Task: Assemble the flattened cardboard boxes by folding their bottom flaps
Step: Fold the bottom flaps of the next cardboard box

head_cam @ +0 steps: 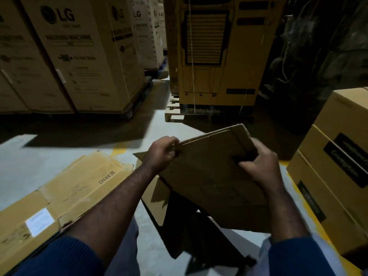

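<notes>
I hold a brown cardboard box [207, 176] up in front of me, still mostly flat and tilted, its flaps hanging down in shadow. My left hand [162, 152] grips its upper left edge, fingers curled over the rim. My right hand [258, 166] grips the right side, fingers hooked into a gap beside a narrow flap. Another flattened cardboard box [65, 190] printed "BEARDO", with a white label, lies on the floor to the left.
Tall LG washing machine cartons [67, 56] on pallets stand at the back left. A yellow carton [217, 54] on a wooden pallet [173, 110] stands ahead. Stacked brown boxes [336, 176] sit close on the right. Grey concrete floor [39, 156] lies between.
</notes>
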`<act>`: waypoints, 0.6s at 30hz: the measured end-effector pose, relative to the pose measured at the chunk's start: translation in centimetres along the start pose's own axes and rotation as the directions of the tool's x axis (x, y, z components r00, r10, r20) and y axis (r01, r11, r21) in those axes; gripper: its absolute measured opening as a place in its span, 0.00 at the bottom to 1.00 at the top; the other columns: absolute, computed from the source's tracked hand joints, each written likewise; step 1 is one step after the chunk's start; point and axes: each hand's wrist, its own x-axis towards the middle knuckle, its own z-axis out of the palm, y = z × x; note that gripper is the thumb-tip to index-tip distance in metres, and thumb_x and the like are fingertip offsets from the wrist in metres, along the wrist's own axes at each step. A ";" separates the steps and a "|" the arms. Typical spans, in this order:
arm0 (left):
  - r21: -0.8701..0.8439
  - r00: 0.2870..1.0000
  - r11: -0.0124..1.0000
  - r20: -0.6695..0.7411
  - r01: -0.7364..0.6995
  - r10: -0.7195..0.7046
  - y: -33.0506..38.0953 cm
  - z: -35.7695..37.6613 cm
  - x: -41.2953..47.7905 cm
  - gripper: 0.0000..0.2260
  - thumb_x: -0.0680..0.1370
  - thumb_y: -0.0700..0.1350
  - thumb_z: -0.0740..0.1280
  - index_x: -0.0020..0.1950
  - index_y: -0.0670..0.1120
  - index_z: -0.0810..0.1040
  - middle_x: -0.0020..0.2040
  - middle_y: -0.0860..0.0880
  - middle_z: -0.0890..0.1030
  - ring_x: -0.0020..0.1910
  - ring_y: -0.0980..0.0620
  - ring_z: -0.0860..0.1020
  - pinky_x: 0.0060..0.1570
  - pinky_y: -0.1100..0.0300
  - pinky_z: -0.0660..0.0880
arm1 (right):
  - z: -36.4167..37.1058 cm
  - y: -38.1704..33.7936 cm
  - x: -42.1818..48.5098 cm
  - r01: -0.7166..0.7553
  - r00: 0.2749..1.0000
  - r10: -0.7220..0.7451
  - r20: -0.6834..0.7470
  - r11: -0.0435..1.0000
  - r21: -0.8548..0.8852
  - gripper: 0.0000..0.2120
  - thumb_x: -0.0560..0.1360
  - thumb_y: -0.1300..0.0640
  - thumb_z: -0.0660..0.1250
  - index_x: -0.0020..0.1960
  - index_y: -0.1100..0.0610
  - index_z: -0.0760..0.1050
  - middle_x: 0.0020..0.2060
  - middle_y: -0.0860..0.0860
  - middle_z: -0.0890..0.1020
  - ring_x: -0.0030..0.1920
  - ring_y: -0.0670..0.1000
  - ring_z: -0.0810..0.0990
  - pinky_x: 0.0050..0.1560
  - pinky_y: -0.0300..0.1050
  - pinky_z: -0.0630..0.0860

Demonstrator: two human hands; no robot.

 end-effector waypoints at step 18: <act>0.056 0.887 0.887 -0.035 -0.459 0.461 3.2 8.5 -3.3 0.12 0.76 0.37 0.67 0.59 0.41 0.78 0.45 0.45 0.80 0.42 0.44 0.75 0.41 0.53 0.72 | 9.0 -3.9 -1.0 0.145 0.989 -0.065 0.134 0.640 -0.755 0.09 0.78 0.54 0.67 0.58 0.48 0.79 0.46 0.47 0.84 0.53 0.53 0.79 0.61 0.50 0.67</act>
